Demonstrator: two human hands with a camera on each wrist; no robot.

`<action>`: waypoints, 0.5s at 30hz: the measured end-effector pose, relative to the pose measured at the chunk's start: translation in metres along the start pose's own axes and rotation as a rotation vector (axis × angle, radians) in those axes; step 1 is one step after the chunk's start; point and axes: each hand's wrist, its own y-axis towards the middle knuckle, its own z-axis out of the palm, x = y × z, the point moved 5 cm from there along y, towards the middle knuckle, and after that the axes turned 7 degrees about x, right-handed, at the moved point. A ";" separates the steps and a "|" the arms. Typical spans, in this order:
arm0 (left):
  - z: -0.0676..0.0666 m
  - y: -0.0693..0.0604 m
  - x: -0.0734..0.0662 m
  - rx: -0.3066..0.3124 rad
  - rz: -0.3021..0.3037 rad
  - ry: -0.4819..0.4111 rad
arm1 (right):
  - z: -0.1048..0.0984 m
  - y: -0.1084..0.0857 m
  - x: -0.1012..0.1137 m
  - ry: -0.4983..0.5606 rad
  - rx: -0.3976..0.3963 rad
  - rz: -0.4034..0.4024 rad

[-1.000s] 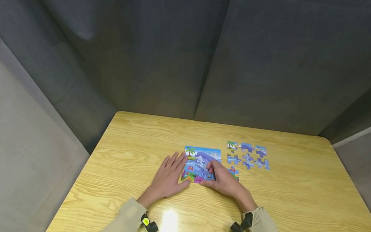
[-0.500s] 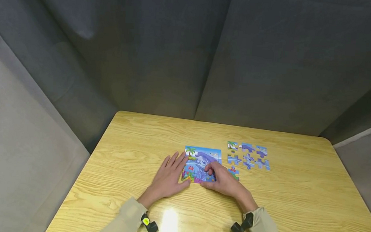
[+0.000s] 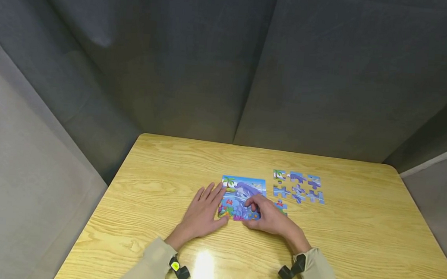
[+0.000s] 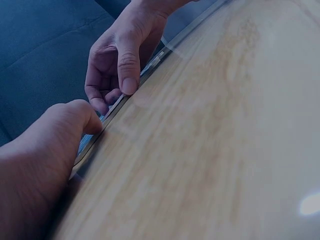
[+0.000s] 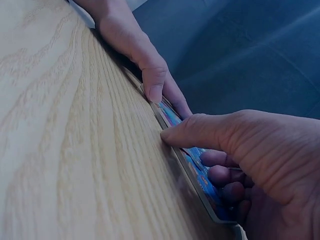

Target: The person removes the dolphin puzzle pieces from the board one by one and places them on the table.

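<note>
A dolphin jigsaw puzzle (image 3: 245, 188) in a flat frame lies on the wooden table, in the middle of the head view. My left hand (image 3: 201, 215) rests along its left side with fingers extended and the thumb at the near edge. At the near right part, my right hand (image 3: 270, 217) curls its fingers over a puzzle piece (image 3: 239, 217), the thumb at the front edge. That piece's front edge sits slightly out of line with its left neighbour. In the right wrist view, the thumb (image 5: 195, 131) touches the puzzle's rim; the curled fingertips partly hide the picture.
Several loose puzzle pieces (image 3: 297, 192) are laid out in rows to the right of the puzzle. Another piece with a red figure (image 3: 280, 205) lies close beside the right hand, partly covered. Dark curtains (image 3: 197, 68) stand behind the table (image 3: 357, 235).
Around the right fingers, the dark gap in the puzzle is no longer seen. The right hand has shifted slightly over the near edge. The left hand stays in place.
</note>
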 end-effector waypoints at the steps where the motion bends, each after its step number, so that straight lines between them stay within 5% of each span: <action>1: 0.000 0.000 0.000 -0.001 0.001 -0.001 | 0.000 0.000 0.000 0.000 -0.003 -0.004; 15: 0.000 0.000 0.000 -0.021 0.020 -0.008 | -0.002 -0.002 0.000 0.010 -0.032 -0.005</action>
